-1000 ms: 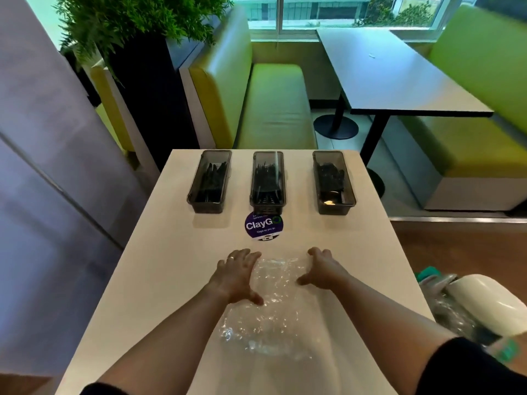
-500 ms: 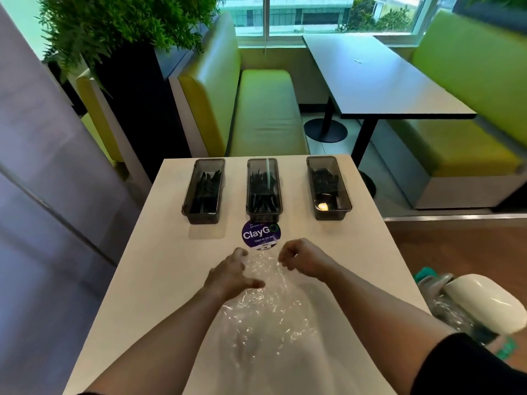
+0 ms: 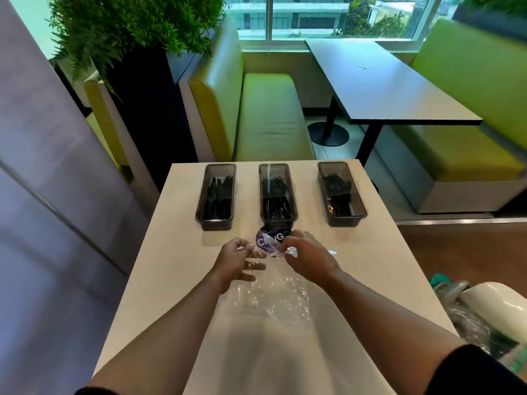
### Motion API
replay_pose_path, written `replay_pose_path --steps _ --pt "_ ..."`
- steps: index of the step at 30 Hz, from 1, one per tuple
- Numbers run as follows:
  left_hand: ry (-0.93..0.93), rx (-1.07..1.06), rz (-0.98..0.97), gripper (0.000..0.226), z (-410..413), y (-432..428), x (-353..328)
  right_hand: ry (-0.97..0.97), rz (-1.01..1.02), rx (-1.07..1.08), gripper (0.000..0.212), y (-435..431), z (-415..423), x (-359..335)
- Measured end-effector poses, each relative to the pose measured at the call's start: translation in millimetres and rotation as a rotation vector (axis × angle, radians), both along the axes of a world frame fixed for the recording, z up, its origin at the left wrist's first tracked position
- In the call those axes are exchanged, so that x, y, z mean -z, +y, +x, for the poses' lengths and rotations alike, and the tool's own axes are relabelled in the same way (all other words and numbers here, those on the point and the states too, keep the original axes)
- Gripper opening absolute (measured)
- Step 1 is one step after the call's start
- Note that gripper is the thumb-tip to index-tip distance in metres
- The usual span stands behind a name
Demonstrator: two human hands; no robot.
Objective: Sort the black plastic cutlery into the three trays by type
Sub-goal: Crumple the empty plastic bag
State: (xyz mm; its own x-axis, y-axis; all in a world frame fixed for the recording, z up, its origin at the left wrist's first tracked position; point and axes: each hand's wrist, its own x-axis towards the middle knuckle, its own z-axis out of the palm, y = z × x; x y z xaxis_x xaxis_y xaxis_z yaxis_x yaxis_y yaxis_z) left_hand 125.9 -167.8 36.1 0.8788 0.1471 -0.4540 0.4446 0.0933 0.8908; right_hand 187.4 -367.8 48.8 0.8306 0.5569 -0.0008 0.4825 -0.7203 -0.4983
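left hand [image 3: 235, 260] and right hand [image 3: 309, 262] grip crumpled clear bag [image 3: 271, 300] on table [image 3: 171, 280]

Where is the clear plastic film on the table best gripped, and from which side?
Its far edge, from above on the near side. The clear plastic film lies limp on the table; only that edge, by the purple sticker, is raised, where left hand and right hand pinch it.

A pale table [image 3: 159, 280] is set before a yellow-green padded bench [image 3: 271, 118]. Beyond it, a dark table [image 3: 385, 81] is flanked by a second green bench [image 3: 470, 89]. Daylight is admitted through a wide window [image 3: 313, 15]. A leafy plant [image 3: 128, 29] and a grey wall panel [image 3: 42, 166] are seen at left, and brown flooring [image 3: 456, 246] at right.
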Motion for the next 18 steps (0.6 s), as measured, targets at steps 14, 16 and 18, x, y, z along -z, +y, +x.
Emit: replay_pose_path --steps 14,16,18 --pt "-0.148 0.178 0.019 0.019 17 1 -27 0.259 0.064 0.151 0.029 3 3 4" --pt "-0.166 0.217 0.016 0.019 19 1 -28 0.299 0.111 0.166 0.034 0 5 0" --pt "-0.171 0.273 -0.017 0.026 22 -1 -30 0.323 0.097 0.135 0.027 -4 8 -4"
